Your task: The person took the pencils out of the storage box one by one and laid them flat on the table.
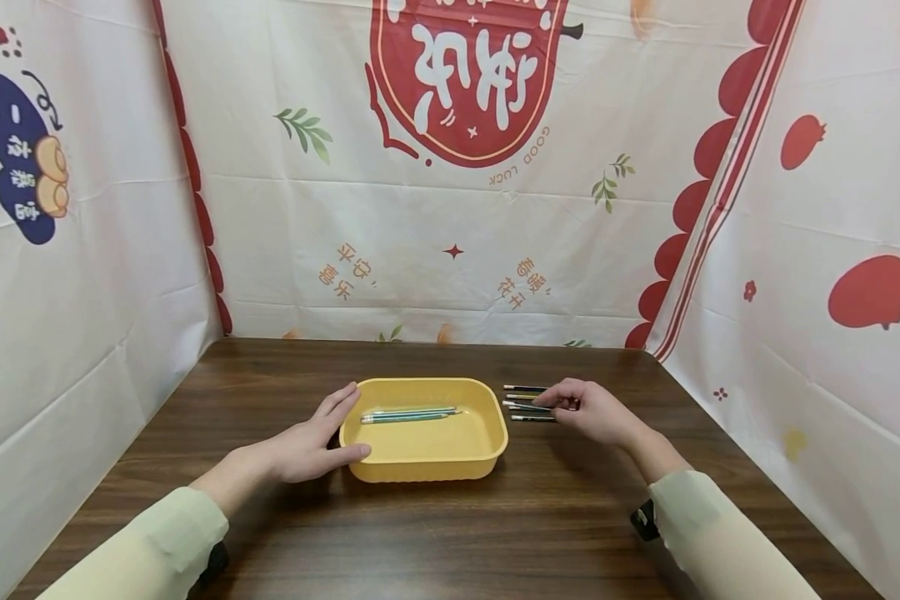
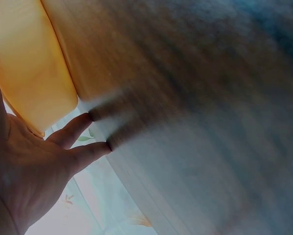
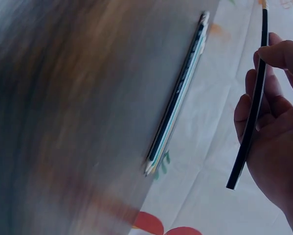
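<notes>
A yellow plastic tray (image 1: 429, 471) stands on the table, with several teal pencils (image 1: 408, 414) lying inside toward its left. My left hand (image 1: 307, 446) rests against the tray's left end, thumb over the near rim and fingers extended toward the far corner. To the right of the tray, my right hand (image 1: 588, 410) is low over several dark pencils (image 1: 525, 387) with pale eraser ends. In the right wrist view it pinches a black pencil (image 3: 244, 152) between thumb and fingers. Other pencils (image 3: 178, 93) lie side by side on the table there.
The brown wooden table (image 1: 435, 542) ends at a printed white cloth (image 1: 450, 208) hung behind it, and similar cloths hang at both sides. Dark objects (image 1: 645, 521) show beneath the sleeves (image 1: 720, 517) at the wrists.
</notes>
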### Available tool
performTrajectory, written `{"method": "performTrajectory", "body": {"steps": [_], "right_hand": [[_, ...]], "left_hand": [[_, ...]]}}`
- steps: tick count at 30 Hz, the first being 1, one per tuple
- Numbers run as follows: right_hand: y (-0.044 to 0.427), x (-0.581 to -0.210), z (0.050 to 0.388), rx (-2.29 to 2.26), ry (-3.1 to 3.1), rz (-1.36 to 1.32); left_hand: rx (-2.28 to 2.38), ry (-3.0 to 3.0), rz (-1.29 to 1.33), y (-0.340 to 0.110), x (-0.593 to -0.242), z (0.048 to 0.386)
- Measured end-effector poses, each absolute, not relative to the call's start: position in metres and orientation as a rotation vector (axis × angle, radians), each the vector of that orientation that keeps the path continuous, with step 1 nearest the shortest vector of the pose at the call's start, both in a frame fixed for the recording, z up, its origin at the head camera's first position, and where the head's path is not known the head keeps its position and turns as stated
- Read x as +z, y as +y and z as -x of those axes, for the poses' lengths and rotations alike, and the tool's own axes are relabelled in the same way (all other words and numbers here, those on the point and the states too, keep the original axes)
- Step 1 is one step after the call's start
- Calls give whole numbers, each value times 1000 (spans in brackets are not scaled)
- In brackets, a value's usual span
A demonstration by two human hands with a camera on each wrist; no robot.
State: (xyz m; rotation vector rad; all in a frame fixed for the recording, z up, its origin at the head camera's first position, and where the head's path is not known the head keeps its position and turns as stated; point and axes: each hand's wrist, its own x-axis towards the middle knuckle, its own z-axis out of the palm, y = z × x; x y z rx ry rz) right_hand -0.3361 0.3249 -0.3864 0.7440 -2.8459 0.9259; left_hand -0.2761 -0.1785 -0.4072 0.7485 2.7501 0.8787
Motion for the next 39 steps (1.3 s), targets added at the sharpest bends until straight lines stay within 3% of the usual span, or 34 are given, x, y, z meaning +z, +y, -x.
{"method": "performTrajectory", "body": {"steps": [14, 39], "right_hand": [[344, -403, 347, 783, -3077, -823], [331, -404, 351, 559, -3065, -835]], "left_hand": [[881, 2748, -748, -178, -408, 277], [880, 2740, -739, -178, -405, 275]]}}
